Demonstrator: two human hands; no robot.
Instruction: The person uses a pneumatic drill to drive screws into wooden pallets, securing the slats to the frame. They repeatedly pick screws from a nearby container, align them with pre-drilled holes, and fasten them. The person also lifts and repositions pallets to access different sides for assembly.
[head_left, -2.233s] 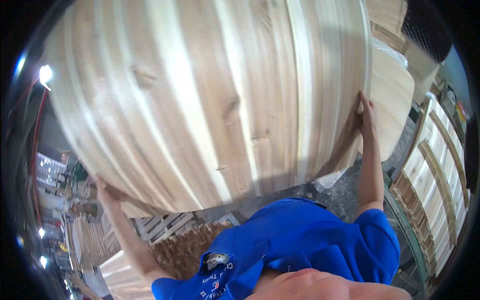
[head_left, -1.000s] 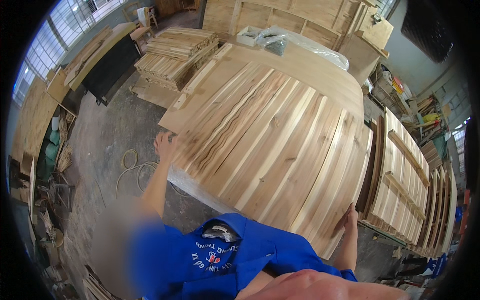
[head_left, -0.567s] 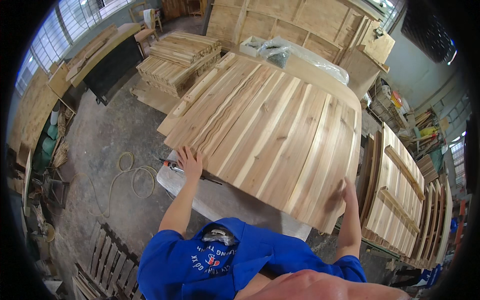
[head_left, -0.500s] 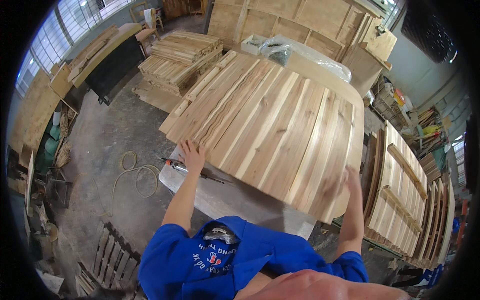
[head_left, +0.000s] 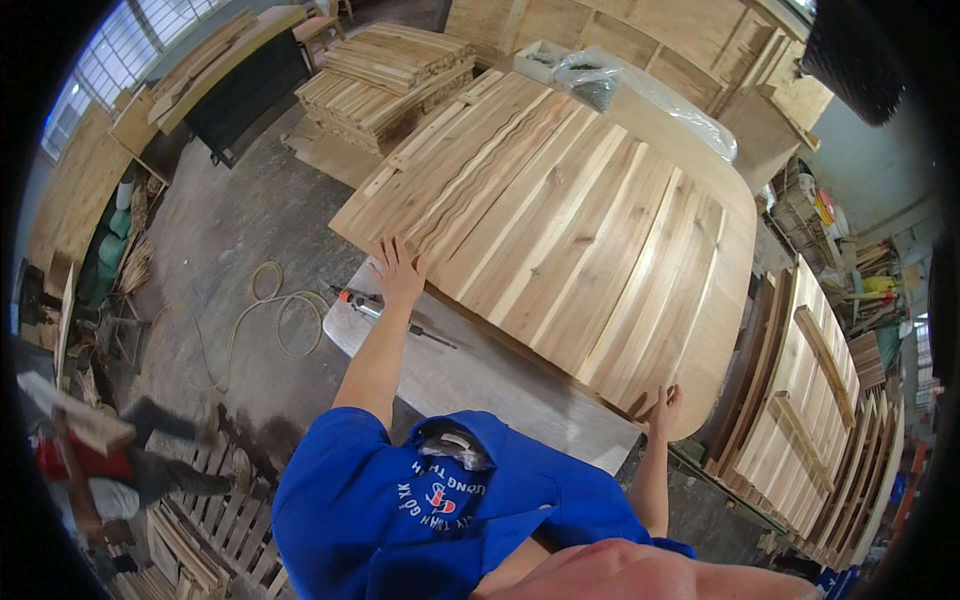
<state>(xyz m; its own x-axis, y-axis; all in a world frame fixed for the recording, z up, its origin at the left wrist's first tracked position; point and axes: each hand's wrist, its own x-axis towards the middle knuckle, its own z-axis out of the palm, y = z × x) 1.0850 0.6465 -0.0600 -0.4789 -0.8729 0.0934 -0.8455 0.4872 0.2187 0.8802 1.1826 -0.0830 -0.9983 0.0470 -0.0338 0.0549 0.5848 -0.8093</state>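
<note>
A wide panel of striped wooden planks (head_left: pixel 560 230) lies on a larger, pale board with a rounded corner (head_left: pixel 725 270). My left hand (head_left: pixel 402 277) rests with spread fingers on the panel's near left edge. At the near right corner of the panel is my right hand (head_left: pixel 663 410), its fingers slightly bent and apart, touching or very close to the edge; no object shows in it. Just below my left hand, a tool with an orange end and a long thin bit (head_left: pixel 365 305) lies on the grey table top (head_left: pixel 480 385).
Stacked wooden slats (head_left: pixel 385 75) stand beyond the left side. A pale hose (head_left: pixel 262 290) loops on the floor. Slatted wooden panels (head_left: pixel 795 400) lean at the right. At lower left, a blurred person in red (head_left: pixel 90 455) carries a piece of wood. Clear plastic wrap (head_left: pixel 670 110) lies behind the panel.
My right hand has come down and toward me, from over the panel's right side to its near right corner. My left hand stays at the left edge. A person has appeared at lower left.
</note>
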